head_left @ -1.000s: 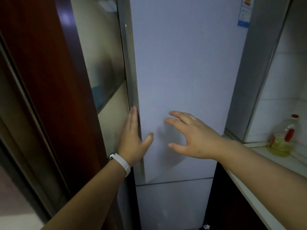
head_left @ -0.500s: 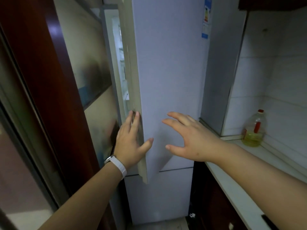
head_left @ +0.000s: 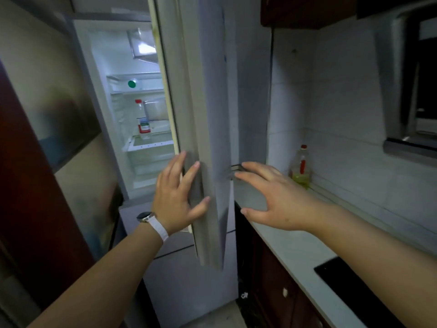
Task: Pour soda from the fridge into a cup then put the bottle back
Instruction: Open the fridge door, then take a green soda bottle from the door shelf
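The white fridge door stands swung wide, seen nearly edge-on. My left hand, with a white watch at the wrist, holds the door's inner edge: fingers on the inside, thumb on the edge face. Just to the right of the door my right hand hovers with fingers spread, holding nothing. Inside the lit fridge a clear soda bottle with a red cap and red label stands upright on a shelf. A green round cap or lid shows on the shelf above. No cup is in view.
A white counter runs along the right, with a yellow oil bottle in the far corner and a black cooktop nearer. Dark red cabinets sit below and above. A dark red door frame stands left.
The fridge door has swung from shut to wide open, pulled by my left hand. The fridge's inside and the bottle have come into view. My right hand stayed spread beside the door.
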